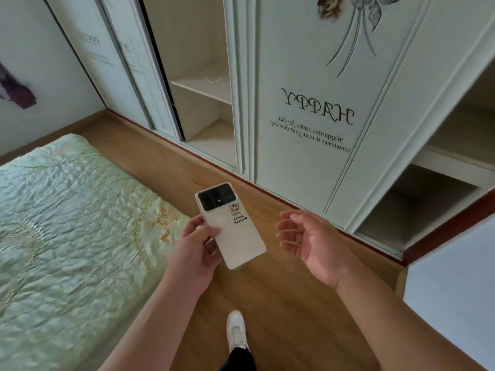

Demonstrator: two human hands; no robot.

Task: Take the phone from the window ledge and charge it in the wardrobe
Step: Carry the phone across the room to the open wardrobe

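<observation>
My left hand (199, 247) grips a white phone (235, 234) by its lower left edge, back side up, with a black camera block and a small cartoon sticker showing. The phone hangs above the wooden floor in front of the wardrobe (308, 129). My right hand (313, 242) floats just right of the phone, palm turned inward, fingers spread and curled, holding nothing. An open wardrobe bay lies ahead on the left, and on its middle shelf (203, 88) rests a thin white cable (213, 81).
A bed with a pale green quilt (67, 223) fills the left side. Wooden floor (281, 303) runs between bed and wardrobe. Open shelves (442, 183) show at the right. My white shoe (235, 330) is on the floor below. A white surface (452, 277) stands at the right edge.
</observation>
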